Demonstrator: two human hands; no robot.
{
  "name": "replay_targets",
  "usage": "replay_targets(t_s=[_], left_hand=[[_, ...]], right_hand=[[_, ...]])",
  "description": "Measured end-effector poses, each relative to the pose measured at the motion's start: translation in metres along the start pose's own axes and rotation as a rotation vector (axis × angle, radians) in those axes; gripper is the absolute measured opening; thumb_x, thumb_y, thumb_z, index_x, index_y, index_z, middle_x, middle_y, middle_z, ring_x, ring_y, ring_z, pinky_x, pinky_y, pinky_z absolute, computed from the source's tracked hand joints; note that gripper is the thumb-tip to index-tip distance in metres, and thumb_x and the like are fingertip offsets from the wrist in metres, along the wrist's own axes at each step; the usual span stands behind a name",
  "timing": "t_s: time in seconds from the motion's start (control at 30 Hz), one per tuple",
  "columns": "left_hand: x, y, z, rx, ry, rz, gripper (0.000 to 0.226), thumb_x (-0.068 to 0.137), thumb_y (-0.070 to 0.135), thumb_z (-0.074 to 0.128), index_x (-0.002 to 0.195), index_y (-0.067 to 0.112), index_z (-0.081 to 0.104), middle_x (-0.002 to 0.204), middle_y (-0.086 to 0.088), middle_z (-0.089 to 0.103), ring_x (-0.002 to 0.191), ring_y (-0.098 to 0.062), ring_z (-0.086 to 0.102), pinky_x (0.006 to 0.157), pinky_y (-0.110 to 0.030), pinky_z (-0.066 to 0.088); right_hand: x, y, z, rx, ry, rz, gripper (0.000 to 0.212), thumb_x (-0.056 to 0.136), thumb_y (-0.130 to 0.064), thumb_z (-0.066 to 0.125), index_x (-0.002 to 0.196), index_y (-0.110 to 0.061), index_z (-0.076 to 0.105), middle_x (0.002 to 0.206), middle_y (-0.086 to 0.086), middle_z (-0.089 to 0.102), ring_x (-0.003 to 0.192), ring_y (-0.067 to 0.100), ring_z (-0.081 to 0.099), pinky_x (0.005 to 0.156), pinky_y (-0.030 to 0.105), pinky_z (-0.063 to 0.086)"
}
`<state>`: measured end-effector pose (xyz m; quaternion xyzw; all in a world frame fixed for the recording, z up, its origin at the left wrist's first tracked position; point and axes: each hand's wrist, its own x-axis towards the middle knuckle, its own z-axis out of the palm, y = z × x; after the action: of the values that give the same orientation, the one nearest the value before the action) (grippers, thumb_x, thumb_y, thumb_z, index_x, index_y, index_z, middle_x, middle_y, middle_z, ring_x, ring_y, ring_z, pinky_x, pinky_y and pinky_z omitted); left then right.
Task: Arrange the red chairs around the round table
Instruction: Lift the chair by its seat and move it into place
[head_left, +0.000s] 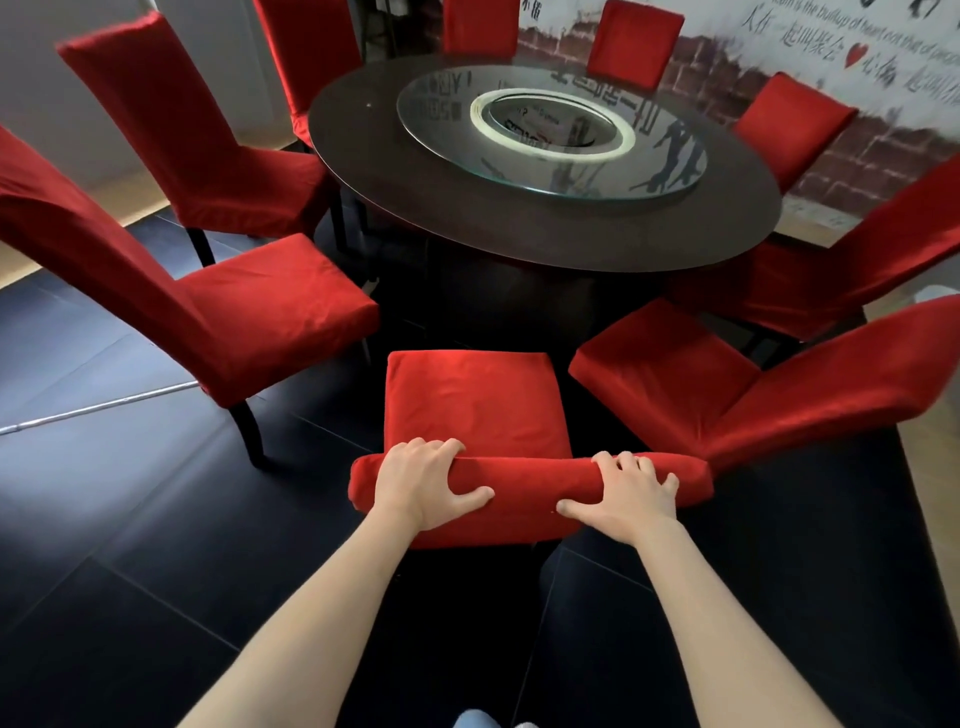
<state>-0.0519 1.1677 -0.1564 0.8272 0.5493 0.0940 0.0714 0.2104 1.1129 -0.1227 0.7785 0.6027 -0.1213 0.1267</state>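
Now my left hand (423, 480) and right hand (626, 499) both curl over the top rail of the red fabric-covered chair (475, 400), steering it squarely toward the gap before the dark round table (363, 130).

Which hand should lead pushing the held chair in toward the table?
Neither clearly: left hand and right hand both grip the chair's top rail, about evenly either side. Push with both.

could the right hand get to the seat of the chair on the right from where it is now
Probably yes. The right hand grips the held chair's backrest, and the right chair's seat lies just beyond it with nothing between; it would have to let go first.
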Motion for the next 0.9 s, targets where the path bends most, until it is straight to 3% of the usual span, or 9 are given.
replay_targets(t_s=[0.33, 0.9], left_hand=[[0.037, -0.022, 0.000, 0.057, -0.007, -0.001, 0.092, 0.065, 0.089, 0.022, 0.123, 0.027, 0.057, 0.101, 0.010, 0.069, 0.092, -0.014, 0.060, 0.082, -0.031, 0.045], [0.106, -0.060, -0.001, 0.117, 0.002, -0.029, 0.088, 0.071, 0.082, 0.014, 0.120, 0.025, 0.060, 0.097, 0.007, 0.069, 0.092, -0.016, 0.060, 0.080, -0.031, 0.040]], right_hand=[[0.030, -0.012, 0.000, 0.141, 0.005, 0.008, 0.099, 0.068, -0.087, 0.047, 0.148, -0.033, 0.024, 0.158, 0.000, 0.021, 0.148, 0.025, 0.005, 0.112, 0.065, 0.004], [0.090, -0.037, -0.019, 0.166, -0.016, 0.023, 0.101, 0.068, -0.087, 0.047, 0.150, -0.036, 0.020, 0.161, 0.004, 0.013, 0.149, 0.031, 0.000, 0.110, 0.068, 0.000]])
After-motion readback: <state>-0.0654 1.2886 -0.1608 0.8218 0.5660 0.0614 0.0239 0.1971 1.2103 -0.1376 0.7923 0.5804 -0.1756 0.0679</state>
